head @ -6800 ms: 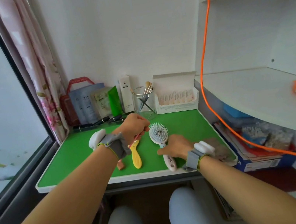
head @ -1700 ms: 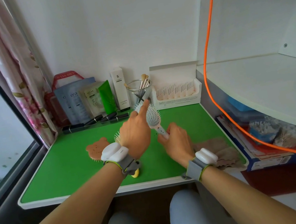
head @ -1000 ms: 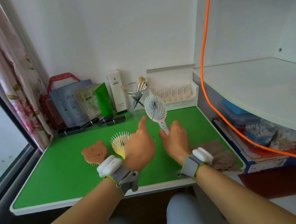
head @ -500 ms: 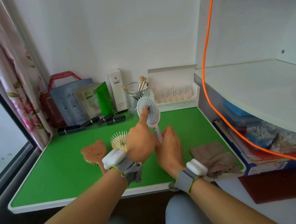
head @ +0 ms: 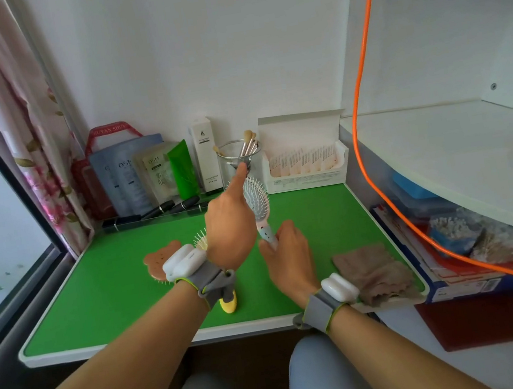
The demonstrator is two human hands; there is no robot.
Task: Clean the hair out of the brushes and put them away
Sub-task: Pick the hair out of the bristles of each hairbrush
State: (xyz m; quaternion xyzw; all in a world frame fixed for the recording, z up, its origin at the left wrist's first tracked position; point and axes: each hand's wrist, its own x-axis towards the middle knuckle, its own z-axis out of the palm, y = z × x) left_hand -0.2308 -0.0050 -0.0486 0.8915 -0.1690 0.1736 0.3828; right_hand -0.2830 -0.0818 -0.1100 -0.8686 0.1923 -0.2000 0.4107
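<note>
Three hairbrushes sit over a green-topped table (head: 114, 301). Above its middle, a pale blue oval hairbrush (head: 256, 198) with white bristles is held upright, bristles facing left; the right hand (head: 286, 253) curls around its handle. The left hand (head: 228, 229) stretches a straight index finger to the top of the bristles, its other fingers folded. Just left, a yellow round brush (head: 228, 303) and a brown bear-shaped brush (head: 159, 260) lie flat. A brown cloth (head: 373, 271) lies by the right edge.
</note>
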